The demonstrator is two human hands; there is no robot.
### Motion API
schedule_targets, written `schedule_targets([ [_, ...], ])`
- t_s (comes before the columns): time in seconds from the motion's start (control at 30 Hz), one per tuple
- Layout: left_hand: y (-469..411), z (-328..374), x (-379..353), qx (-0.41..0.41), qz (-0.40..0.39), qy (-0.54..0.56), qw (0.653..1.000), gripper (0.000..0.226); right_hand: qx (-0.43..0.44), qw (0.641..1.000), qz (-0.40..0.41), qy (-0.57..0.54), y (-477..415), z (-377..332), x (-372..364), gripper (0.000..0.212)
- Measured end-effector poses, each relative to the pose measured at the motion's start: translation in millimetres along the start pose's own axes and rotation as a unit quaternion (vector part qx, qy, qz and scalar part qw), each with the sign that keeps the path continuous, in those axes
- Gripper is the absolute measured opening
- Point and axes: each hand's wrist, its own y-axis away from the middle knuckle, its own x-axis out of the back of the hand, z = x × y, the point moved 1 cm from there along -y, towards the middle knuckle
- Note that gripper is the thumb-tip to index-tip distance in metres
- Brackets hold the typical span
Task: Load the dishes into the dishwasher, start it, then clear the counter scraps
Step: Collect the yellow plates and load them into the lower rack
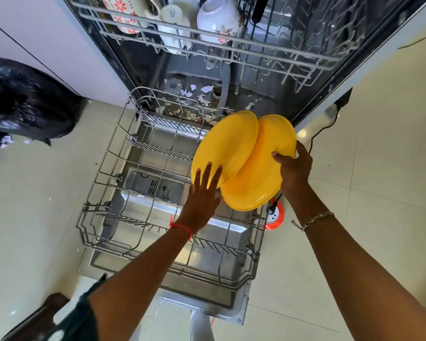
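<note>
While both plates hang above the pulled-out lower rack [113,212], my right hand [294,168] grasps the right plate [253,183] at its rim, thumb on the face, fingers behind. My left hand [203,193] lies flat with fingers spread against the left plate [221,146]; that grip is released, palm pressing, not clasping. The two yellow plates overlap, left one in front, both tilted on edge over the rack's right side. Lower rack has no dishes in it and sits on the open door [207,301]. Upper rack [256,52] holds a white bowl [218,20], a mug [174,20] and a flowered dish [123,11]. White scraps [199,94] litter the tub floor. Black bag [22,99] on the floor at left. Red thread [182,228] on my left wrist, bracelet [312,220] on my right.
</note>
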Motion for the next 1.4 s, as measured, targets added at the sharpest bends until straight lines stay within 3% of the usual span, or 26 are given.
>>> schedule_targets([
  [0.23, -42, 12, 3, 0.002, -0.081, -0.052, 0.995, 0.076, 0.008, 1.000, -0.011, -0.004, -7, 9, 4, 0.058],
  [0.37, -30, -1, 1, 0.010, -0.087, -0.003, 0.996, 0.078, 0.010, 1.000, -0.017, 0.014, -11, 19, -7, 0.058],
  [0.63, 14, -49, -20, 0.021, -0.089, -0.022, 0.996, 0.087, 0.055, 0.993, -0.023, 0.098, -34, 17, -10, 0.058],
  [0.87, 89, -94, -67, 0.040, -0.275, -0.121, 0.953, 0.092, 0.092, 0.970, -0.018, 0.225, -48, 19, -9, 0.065],
  [1.0, 108, -102, -75, 0.063, -0.328, -0.082, 0.939, 0.090, 0.083, 0.978, 0.014, 0.190, -40, 25, -10, 0.075],
  [1.13, 105, -98, -69, 0.040, -0.342, -0.084, 0.935, 0.113, 0.098, 0.985, 0.039, 0.136, -27, 37, -10, 0.065],
  [1.27, 105, -98, -65, 0.023, -0.337, -0.110, 0.935, 0.089, 0.115, 0.985, 0.028, 0.124, -16, 45, -8, 0.059],
  [1.4, 110, -99, -60, 0.002, -0.337, -0.123, 0.934, 0.087, 0.121, 0.985, 0.017, 0.126, -7, 50, -7, 0.056],
])
